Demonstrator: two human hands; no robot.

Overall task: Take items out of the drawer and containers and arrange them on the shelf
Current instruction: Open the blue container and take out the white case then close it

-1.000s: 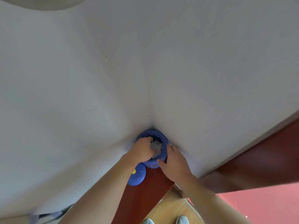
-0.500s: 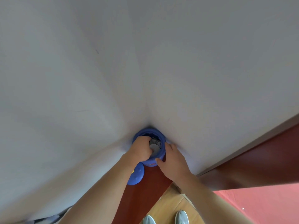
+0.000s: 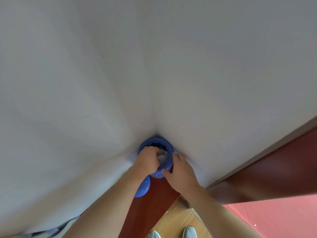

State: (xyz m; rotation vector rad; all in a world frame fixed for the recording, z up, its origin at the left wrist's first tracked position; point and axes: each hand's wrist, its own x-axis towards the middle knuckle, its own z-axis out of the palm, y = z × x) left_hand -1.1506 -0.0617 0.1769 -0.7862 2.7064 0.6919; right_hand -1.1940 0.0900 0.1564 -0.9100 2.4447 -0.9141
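A round blue container [image 3: 169,164] stands in the corner where two white walls meet, on a dark red-brown wooden surface [image 3: 161,189]. My left hand [image 3: 148,160] reaches into its open mouth, fingers closed around a pale, whitish item [image 3: 162,158] among the grey contents inside. My right hand [image 3: 180,172] grips the container's right side and steadies it. The blue lid [image 3: 143,188], with small pale dots, lies on the wood just below the container, partly hidden under my left forearm.
White walls [image 3: 85,100] fill most of the view. A dark red-brown board [image 3: 267,176] runs along the right wall. Below lie a light wooden floor [image 3: 178,219], my two grey shoes [image 3: 189,231] and a pink mat [image 3: 277,219].
My left hand has dug a little deeper into the container and closed on the pale item. My right hand has kept its hold on the container's side. The view shifted slightly.
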